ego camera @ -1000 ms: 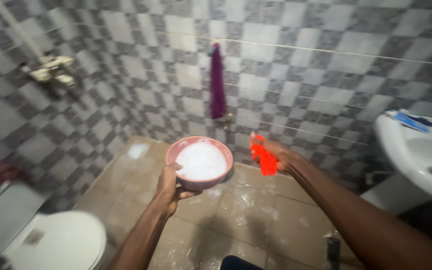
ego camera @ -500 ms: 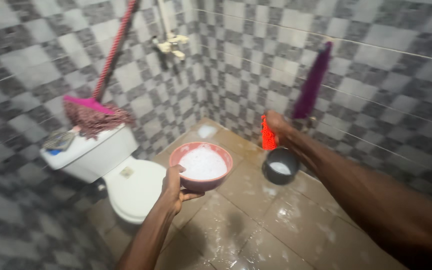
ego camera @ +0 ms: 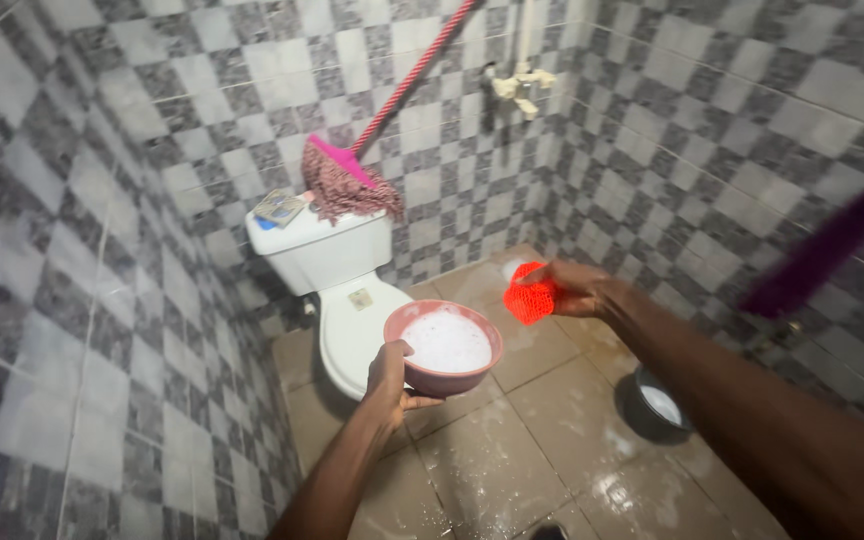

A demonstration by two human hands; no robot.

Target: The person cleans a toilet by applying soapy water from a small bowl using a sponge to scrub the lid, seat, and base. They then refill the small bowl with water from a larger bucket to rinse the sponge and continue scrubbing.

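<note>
My left hand (ego camera: pixel 389 382) grips the rim of a pink bowl (ego camera: pixel 444 380) full of white foamy liquid, held out level in front of me. My right hand (ego camera: pixel 574 289) is stretched forward and holds an orange mesh scrubber (ego camera: pixel 530 298), just right of the bowl and a little above it. Behind the bowl stands a white toilet (ego camera: pixel 347 290) with its lid down.
A pink mop (ego camera: pixel 347 182) rests on the toilet tank, its handle leaning on the checkered tile wall. A small flat packet (ego camera: pixel 280 207) lies on the tank. A dark bucket (ego camera: pixel 657 404) sits on the wet brown floor at right. A tap (ego camera: pixel 518 87) sticks out of the far wall.
The view has swung left, so the toilet now sits at centre. Both hands kept their hold; the bucket has shifted to the lower right of the view.
</note>
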